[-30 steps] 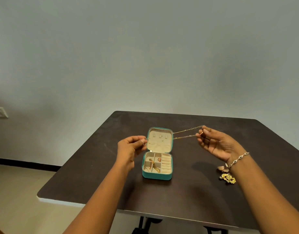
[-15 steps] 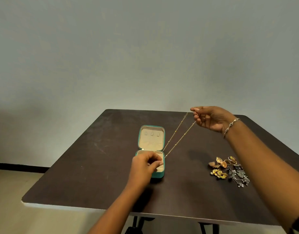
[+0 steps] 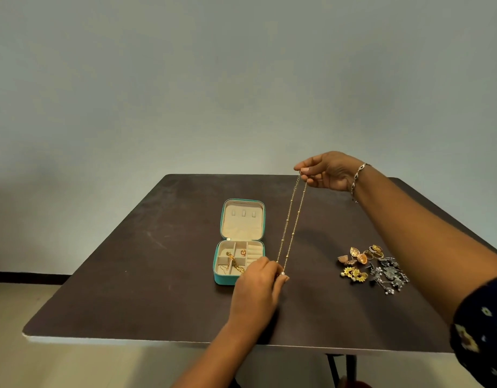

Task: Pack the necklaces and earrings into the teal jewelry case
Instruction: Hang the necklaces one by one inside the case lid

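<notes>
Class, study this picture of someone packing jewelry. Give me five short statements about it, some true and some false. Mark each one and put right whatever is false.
1. The teal jewelry case lies open on the table. True.
2. The left hand and the right hand both pinch the gold chain necklace, which is stretched between them. True.
3. The necklace lies coiled inside the case. False: it is held outside the case, to its right.
4. The loose earrings lie to the left of the case. False: the pile of earrings lies to its right.
5. Every compartment of the case is empty. False: gold pieces lie in some compartments.
</notes>
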`<action>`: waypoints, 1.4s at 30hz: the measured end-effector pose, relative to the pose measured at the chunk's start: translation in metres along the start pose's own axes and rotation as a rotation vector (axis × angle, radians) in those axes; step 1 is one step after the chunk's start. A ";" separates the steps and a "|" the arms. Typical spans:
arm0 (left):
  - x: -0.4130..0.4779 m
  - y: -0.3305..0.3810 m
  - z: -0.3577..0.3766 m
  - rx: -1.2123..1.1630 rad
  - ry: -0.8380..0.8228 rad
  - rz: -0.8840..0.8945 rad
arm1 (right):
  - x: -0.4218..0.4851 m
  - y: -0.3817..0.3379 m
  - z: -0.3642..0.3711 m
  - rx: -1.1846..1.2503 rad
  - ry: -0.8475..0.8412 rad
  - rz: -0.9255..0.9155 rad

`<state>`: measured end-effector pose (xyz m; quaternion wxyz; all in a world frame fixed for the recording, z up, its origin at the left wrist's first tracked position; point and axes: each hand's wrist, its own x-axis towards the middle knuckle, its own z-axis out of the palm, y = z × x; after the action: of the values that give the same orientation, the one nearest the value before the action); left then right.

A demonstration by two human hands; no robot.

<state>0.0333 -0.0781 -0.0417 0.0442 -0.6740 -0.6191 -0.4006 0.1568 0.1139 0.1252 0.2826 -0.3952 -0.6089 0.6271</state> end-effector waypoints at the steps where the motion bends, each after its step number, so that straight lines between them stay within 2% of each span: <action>1: -0.001 0.001 0.003 0.033 0.018 0.007 | 0.002 0.001 0.000 -0.014 -0.003 0.002; 9: -0.005 0.011 0.019 0.216 0.070 0.094 | 0.025 0.028 0.006 -0.266 0.098 -0.119; 19: -0.004 0.012 0.041 0.349 -0.037 0.100 | 0.068 0.092 0.009 -0.455 0.191 -0.148; 30: -0.002 0.010 0.051 0.381 -0.036 0.097 | 0.098 0.142 0.010 -0.569 0.231 -0.138; 36: -0.003 0.008 0.051 0.369 -0.055 0.100 | 0.099 0.144 0.013 -0.671 0.214 -0.131; 42: -0.005 0.006 0.051 0.325 -0.009 0.092 | 0.095 0.143 0.013 -0.660 0.201 -0.118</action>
<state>0.0637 -0.0549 -0.0769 0.1682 -0.6875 -0.6442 -0.2900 0.1140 0.1722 -0.0306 0.2338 -0.4891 -0.7698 0.3369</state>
